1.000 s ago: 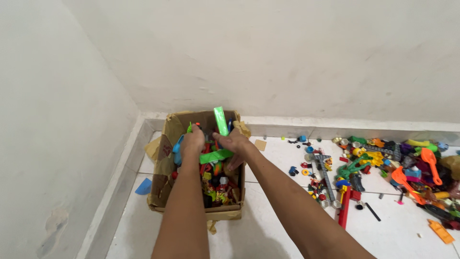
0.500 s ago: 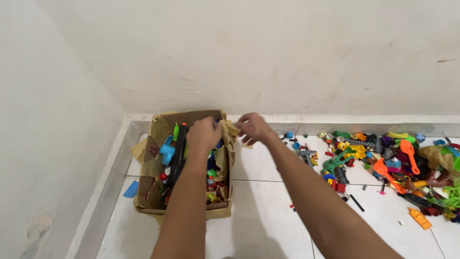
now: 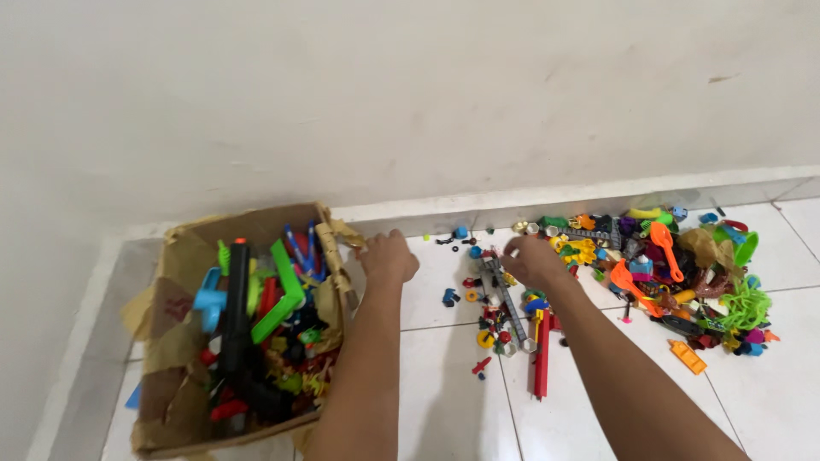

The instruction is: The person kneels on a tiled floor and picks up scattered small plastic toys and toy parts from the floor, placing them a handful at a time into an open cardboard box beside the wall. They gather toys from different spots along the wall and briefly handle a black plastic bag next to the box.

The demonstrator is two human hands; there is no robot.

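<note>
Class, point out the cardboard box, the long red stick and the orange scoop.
cardboard box (image 3: 171,299), head view, torn left wall.
long red stick (image 3: 541,363), head view, middle of its length.
orange scoop (image 3: 662,239), head view, its bowl end.

Two bare forearms, no sleeves in view. Left grip (image 3: 389,256) and right grip (image 3: 531,260) bare too: no gloves, rings, watch or wristbands. Nothing else of the body shows.

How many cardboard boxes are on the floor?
1: a torn cardboard box full of toys, in the corner by the wall, beside the left hand. None other shows.
</note>
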